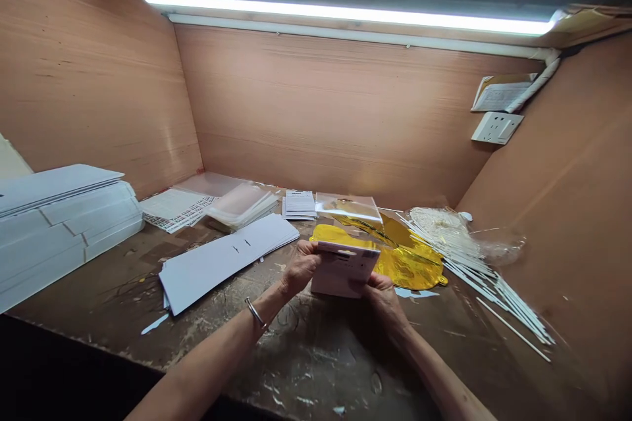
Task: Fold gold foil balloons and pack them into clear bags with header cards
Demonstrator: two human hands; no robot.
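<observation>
In front of me, a flat white card package (340, 276) with a hanging slot near its top is tilted up above the table. A clear plastic flap (348, 206) stands up from its upper edge. My left hand (302, 268) grips the package at its upper left, and a metal bracelet circles that wrist. At the lower right side, the fingers of my right hand (384, 299) close on the package edge. Just behind it lie shiny gold foil balloons (412, 266), partly hidden by the package and flap.
Long white cards (227, 263) lie left of my hands. Clear plastic sleeves (241, 204), a printed sheet (175, 209) and small printed cards (299, 204) lie behind. White sticks (508, 299) are spread at right. Stacked white card (64, 223) fills the left edge. Wooden walls (316, 105) enclose the table.
</observation>
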